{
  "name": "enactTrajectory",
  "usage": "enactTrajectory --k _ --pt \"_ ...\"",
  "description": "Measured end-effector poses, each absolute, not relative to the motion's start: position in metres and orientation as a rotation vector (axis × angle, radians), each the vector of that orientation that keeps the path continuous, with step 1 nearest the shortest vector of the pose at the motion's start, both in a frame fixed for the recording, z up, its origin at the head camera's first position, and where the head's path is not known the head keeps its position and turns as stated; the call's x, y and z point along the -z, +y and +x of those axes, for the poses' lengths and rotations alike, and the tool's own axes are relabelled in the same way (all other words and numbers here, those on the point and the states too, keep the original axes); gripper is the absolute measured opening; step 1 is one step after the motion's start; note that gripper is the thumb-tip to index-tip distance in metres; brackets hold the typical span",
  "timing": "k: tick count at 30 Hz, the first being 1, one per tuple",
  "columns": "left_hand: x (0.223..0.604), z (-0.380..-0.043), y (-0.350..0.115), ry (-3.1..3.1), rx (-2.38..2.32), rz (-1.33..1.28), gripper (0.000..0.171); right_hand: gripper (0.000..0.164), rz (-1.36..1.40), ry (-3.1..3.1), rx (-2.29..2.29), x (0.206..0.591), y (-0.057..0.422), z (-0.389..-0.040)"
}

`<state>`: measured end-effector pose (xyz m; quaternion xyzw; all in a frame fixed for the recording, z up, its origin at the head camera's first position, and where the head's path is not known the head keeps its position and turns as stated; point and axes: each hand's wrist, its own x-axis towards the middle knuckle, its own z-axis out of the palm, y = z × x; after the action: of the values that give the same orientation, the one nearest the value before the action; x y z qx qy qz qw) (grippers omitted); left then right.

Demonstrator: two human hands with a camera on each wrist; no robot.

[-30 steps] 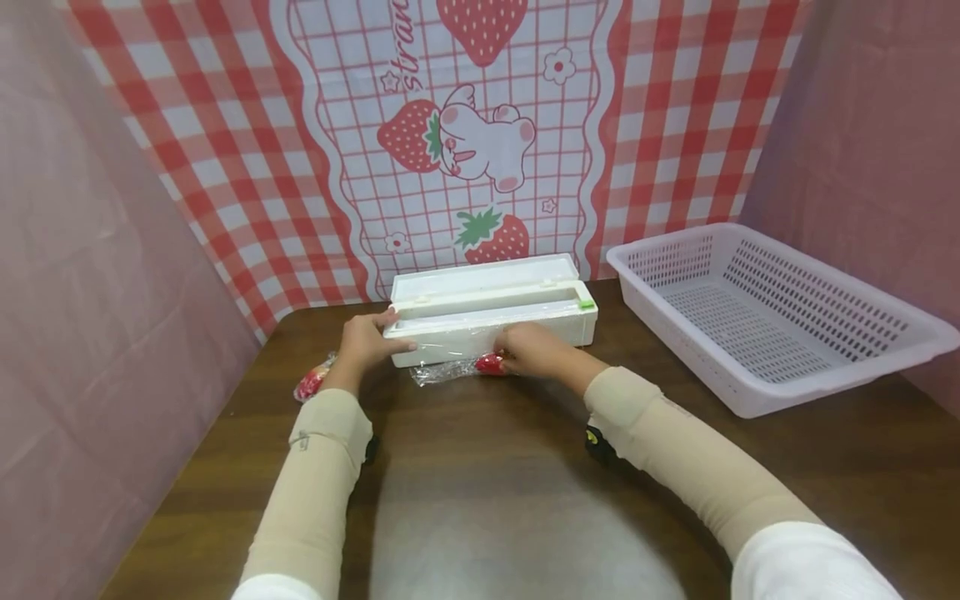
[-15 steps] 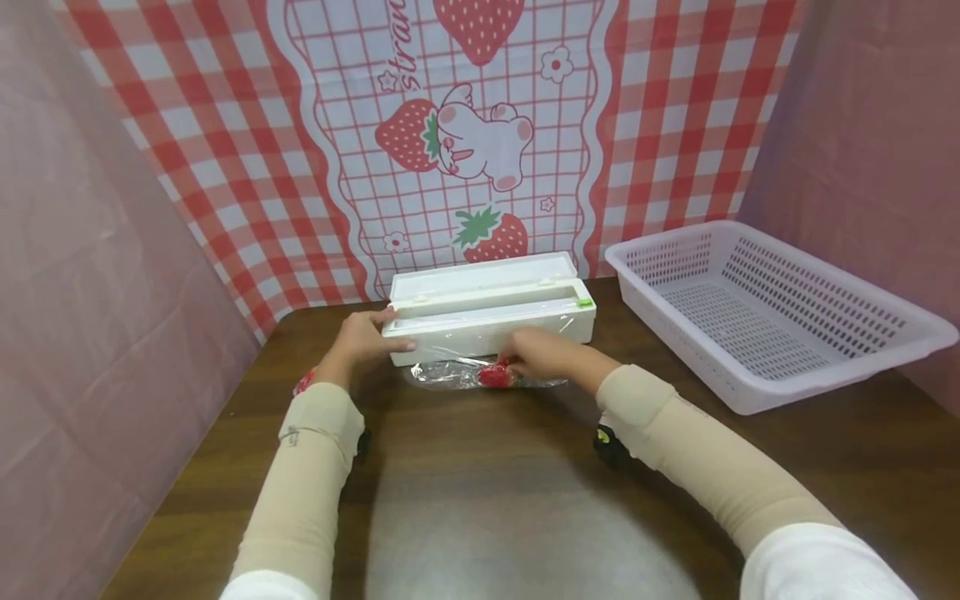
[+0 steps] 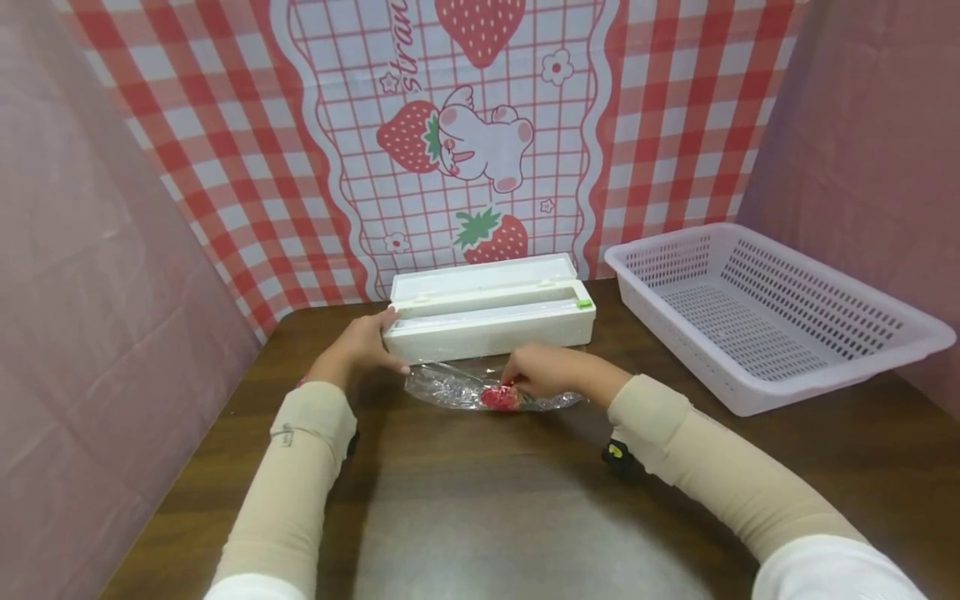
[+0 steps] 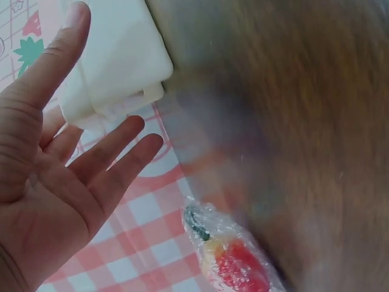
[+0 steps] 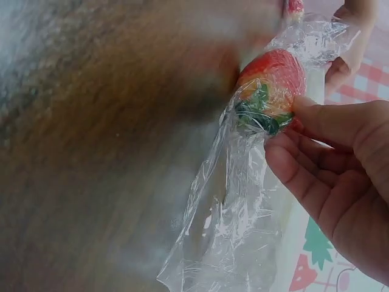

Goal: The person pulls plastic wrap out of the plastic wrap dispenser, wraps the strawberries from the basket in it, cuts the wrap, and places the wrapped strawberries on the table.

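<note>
My right hand [image 3: 546, 370] pinches a red strawberry [image 5: 276, 76] with green leaves between thumb and fingers. Clear cling film [image 5: 243, 213] lies over the strawberry and spreads to both sides along the table in front of a long white cling film box [image 3: 487, 335]. The box's lid [image 3: 483, 275] is tipped back, so the roll inside shows. At the box's left end is my left hand [image 3: 366, 342], its fingers extended and thumb stretched forward. A second strawberry [image 4: 240, 261], wrapped in film, lies beside that hand, mostly hidden behind the wrist in the head view.
A white perforated plastic basket [image 3: 795, 387] stands on the right of the brown wooden table [image 3: 465, 492]. Behind the box hangs a red-checked strawberry cloth [image 3: 667, 125], with pink cloth at both sides. A green slider [image 3: 583, 303] sits on the box's right end.
My right hand has drawn the strawberry and film away from the box, toward me. My left thumb has come off the box's front and dropped lower; the box has stayed in place.
</note>
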<state>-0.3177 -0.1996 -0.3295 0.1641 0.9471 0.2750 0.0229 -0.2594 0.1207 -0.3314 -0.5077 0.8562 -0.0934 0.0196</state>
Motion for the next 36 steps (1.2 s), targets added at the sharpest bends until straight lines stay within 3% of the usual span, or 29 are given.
enactTrajectory --k 3,7,11,14,18,23,27,36 --pt "0.323 -0.316 -0.199 2.939 -0.805 0.543 0.098 0.015 -1.541 2.662 0.288 0.33 0.121 -0.257" --pt "0.31 -0.306 -0.188 3.092 -0.714 0.68 0.071 0.015 -1.517 2.671 0.301 0.331 0.12 -0.256" --pt "0.3 -0.28 -0.156 3.235 -0.583 0.958 0.043 0.015 -1.523 2.693 0.324 0.332 0.119 -0.256" --pt "0.305 -0.258 -0.125 3.14 -0.487 1.199 0.032 0.014 -1.527 2.725 0.351 0.332 0.12 -0.255" --pt "0.322 -0.238 -0.096 2.96 -0.252 1.353 0.035 0.022 -1.493 2.786 0.371 0.332 0.124 -0.253" --pt "0.338 -0.229 -0.083 2.927 -0.013 1.231 0.044 0.039 -1.389 2.826 0.338 0.336 0.131 -0.25" --pt "0.343 -0.231 -0.083 2.937 0.023 1.165 0.047 0.037 -1.374 2.849 0.306 0.341 0.133 -0.251" --pt "0.352 -0.239 -0.1 2.983 -0.077 1.133 0.015 0.017 -1.502 2.882 0.332 0.349 0.143 -0.257"
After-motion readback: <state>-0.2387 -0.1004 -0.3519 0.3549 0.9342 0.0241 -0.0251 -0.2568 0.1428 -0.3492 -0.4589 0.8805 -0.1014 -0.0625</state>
